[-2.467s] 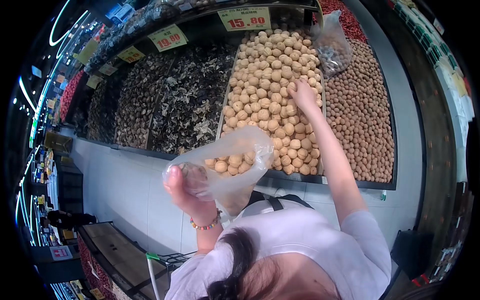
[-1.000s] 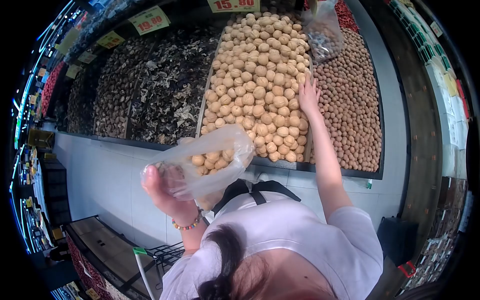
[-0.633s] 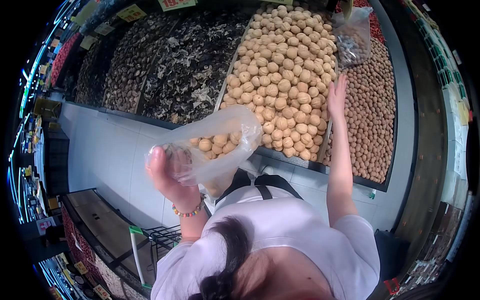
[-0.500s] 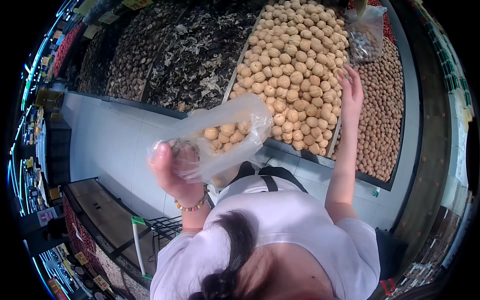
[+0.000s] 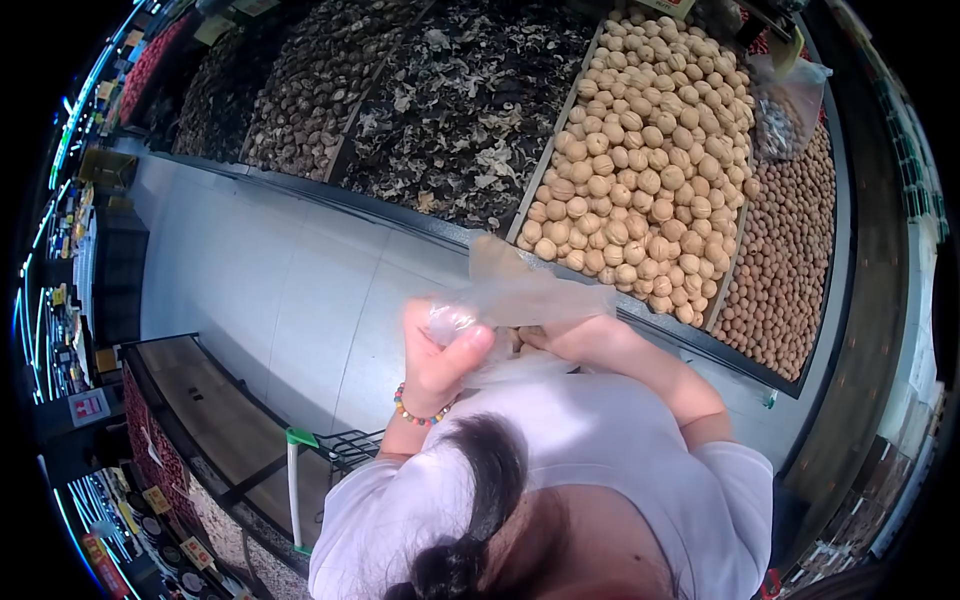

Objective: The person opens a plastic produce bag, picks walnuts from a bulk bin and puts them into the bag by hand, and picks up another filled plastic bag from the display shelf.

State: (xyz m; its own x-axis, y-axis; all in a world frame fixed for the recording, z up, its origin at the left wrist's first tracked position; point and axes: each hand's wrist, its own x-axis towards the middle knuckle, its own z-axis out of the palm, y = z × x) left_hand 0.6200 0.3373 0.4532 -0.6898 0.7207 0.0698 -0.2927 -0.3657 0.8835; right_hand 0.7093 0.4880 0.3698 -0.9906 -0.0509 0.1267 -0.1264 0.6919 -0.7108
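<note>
Just in front of the chest, my left hand [image 5: 440, 350] grips the bunched side of a clear plastic bag [image 5: 520, 290], with a beaded bracelet at the wrist. My right hand [image 5: 590, 338] is at the bag's other side, its fingers hidden behind or inside the plastic, so their grip does not show. A little tan shows through the bag between the hands. Beyond them lies a bin of walnuts [image 5: 650, 170], with smaller brown round nuts [image 5: 780, 250] on its right and dark dried fungus [image 5: 470, 120] on its left.
A filled clear bag [image 5: 785, 115] rests at the upper right on the bins. Dried mushrooms [image 5: 325, 90] lie farther left. The bins' dark front edge [image 5: 400, 222] runs diagonally beyond the hands. At the lower left are a cart's green and white handle [image 5: 295, 470] and a wooden-topped stand [image 5: 215, 410].
My right hand has left the edge of the walnut bin and come back to the bag. The bag's mouth, wide open before, is now folded together. The view has shifted, moving the bins rightward.
</note>
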